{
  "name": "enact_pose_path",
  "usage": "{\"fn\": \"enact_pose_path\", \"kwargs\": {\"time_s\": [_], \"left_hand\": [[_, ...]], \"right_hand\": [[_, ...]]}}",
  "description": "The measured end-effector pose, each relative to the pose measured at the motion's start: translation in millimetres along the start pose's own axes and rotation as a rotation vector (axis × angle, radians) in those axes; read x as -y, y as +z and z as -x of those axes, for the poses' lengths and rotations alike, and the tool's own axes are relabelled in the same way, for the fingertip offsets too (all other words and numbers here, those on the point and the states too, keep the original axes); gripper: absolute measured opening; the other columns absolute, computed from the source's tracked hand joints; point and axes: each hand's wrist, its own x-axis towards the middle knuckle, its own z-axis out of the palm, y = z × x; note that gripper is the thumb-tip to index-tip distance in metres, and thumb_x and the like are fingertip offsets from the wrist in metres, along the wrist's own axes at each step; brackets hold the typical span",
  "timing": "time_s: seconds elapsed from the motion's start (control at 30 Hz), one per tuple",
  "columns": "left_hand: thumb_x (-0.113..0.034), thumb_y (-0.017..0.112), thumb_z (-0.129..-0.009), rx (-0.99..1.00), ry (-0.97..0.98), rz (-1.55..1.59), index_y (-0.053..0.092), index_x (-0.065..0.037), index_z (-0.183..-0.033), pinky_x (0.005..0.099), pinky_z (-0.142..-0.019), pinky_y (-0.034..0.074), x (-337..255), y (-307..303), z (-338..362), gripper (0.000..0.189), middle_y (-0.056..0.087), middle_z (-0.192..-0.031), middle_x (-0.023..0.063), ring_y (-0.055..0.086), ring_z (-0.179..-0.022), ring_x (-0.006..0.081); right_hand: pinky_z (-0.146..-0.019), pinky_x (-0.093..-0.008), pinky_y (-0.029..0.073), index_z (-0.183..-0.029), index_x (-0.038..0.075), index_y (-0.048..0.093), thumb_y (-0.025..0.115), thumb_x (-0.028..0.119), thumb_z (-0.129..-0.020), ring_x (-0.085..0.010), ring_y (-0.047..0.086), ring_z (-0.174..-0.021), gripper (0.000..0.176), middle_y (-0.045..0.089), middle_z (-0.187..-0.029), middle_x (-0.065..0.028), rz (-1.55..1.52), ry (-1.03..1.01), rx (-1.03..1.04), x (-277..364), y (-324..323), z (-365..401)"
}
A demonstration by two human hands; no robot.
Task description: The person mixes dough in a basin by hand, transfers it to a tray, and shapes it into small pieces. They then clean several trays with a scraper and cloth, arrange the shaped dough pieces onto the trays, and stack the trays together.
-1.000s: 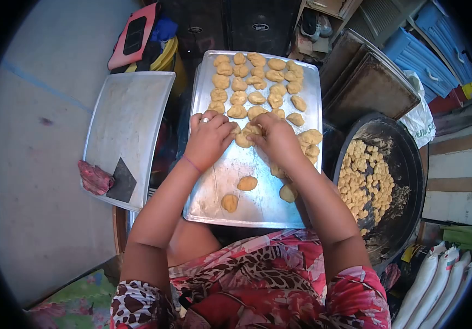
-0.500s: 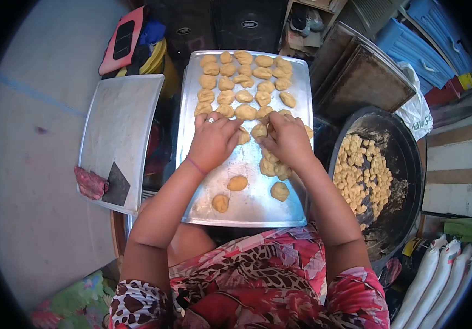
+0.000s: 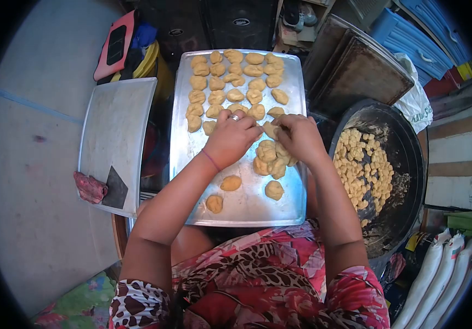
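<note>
A metal baking tray lies in front of me with rows of rounded dough pieces on its far part. My right hand pinches a dough piece over the middle of the tray. Just left of it, my left hand, with a ring on one finger, has its fingers curled down at the row's near edge. A bit of dough shows at its fingertips, mostly hidden. Below my right hand sits a heap of dough pieces. Nearer me lie separate dough pieces.
On the right stands a big black basin holding many small dough bits. Dark trays lean behind it. To the left is another metal sheet with a reddish cloth. Black speakers stand beyond the tray.
Both hands have shifted slightly right relative to the tray. The right hand has a dough piece in its fingers beside the left hand. The view has turned a little.
</note>
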Motion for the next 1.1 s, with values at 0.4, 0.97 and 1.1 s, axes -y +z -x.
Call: {"fn": "enact_pose_path", "kwargs": {"time_s": [0.4,0.97,1.1], "left_hand": [[-0.013,0.063,-0.08,-0.058,-0.042,0.059,0.066,-0.016,-0.101,0.0384,-0.086,0.035,3.3,9.0,-8.0,0.021,0.063,-0.103,-0.0006,0.055,-0.098,0.0191],[-0.026,0.069,-0.079,-0.118,-0.226,-0.051,0.066,-0.011,-0.096,0.0403,-0.087,0.034,19.5,7.0,-51.4,0.023,0.061,-0.096,0.005,0.054,-0.097,0.024],[-0.028,0.07,-0.078,-0.074,-0.157,0.031,0.066,-0.011,-0.095,0.0399,-0.087,0.033,-5.3,-11.8,-36.2,0.024,0.061,-0.095,0.0035,0.053,-0.099,0.0238]], "right_hand": [[-0.073,-0.0391,0.044,-0.095,0.008,0.066,0.067,0.025,-0.081,-0.0292,0.06,-0.074,0.022,0.062,-0.084,-0.0098,0.027,-0.144,-0.152,-17.9,1.7,7.4],[-0.074,-0.0327,0.049,-0.106,0.005,0.066,0.062,0.003,-0.076,-0.0255,0.063,-0.08,0.03,0.061,-0.094,-0.0117,-0.251,0.05,-0.069,-36.8,-2.6,-66.2],[-0.072,-0.0358,0.049,-0.11,0.005,0.063,0.063,0.01,-0.079,-0.0283,0.062,-0.083,0.031,0.057,-0.099,-0.0132,-0.089,-0.053,-0.215,-42.4,8.3,-81.1]]}}
